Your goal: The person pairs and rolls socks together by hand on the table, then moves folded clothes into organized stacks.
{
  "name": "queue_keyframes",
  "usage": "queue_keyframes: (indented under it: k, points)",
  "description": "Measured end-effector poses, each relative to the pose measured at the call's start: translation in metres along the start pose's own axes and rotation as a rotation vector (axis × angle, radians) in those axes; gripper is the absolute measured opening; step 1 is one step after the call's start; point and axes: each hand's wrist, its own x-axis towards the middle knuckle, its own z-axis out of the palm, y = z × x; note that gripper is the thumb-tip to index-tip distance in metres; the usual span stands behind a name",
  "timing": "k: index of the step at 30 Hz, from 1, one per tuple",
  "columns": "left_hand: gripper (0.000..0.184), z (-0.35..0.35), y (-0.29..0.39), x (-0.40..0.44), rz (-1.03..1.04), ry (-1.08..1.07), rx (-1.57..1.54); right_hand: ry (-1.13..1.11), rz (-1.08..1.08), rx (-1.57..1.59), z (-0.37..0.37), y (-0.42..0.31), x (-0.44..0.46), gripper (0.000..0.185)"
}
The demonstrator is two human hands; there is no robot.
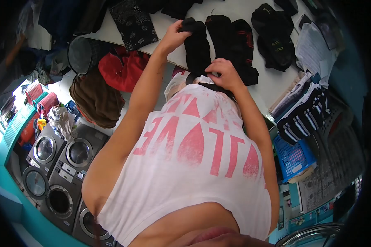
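A black sock lies stretched lengthwise on the white table. My left hand is closed on its far end, fingers pinching the dark fabric. At the near end, by the table edge, my right hand is curled with thumb and fingers against the cloth; its exact hold is partly hidden. Just right of it lie another black sock and a black sock with red marks. Farther right is a pile of black socks.
A black patterned cloth hangs over the table edge at left. Beside the table are a red cloth bundle and a brown bundle. Folded clothes and a blue basket stand right. Several front-loading machines fill the lower left.
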Motion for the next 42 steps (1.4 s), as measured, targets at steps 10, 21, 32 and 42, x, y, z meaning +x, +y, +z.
queue_keyframes:
  k: [10, 21, 32, 42]
  points:
    - [0.034, 0.015, 0.088, -0.098, 0.528, -0.323, -0.169, 0.488, 0.042, 0.483, -0.027, -0.077, 0.009, 0.036]
    - [0.025, 0.061, 0.117, -0.09, 0.43, -0.294, 0.053, 1.083, 0.219, 0.978, -0.082, -0.091, 0.013, 0.027]
    - [0.022, 0.047, 0.153, -0.056, -0.069, -0.706, -0.444, 0.811, -0.012, 0.067, -0.127, -0.083, 0.003, 0.035]
    - [0.036, 0.047, 0.136, -0.044, -0.171, -0.774, -0.521, 0.871, -0.079, -0.147, -0.12, -0.078, 0.013, 0.036]
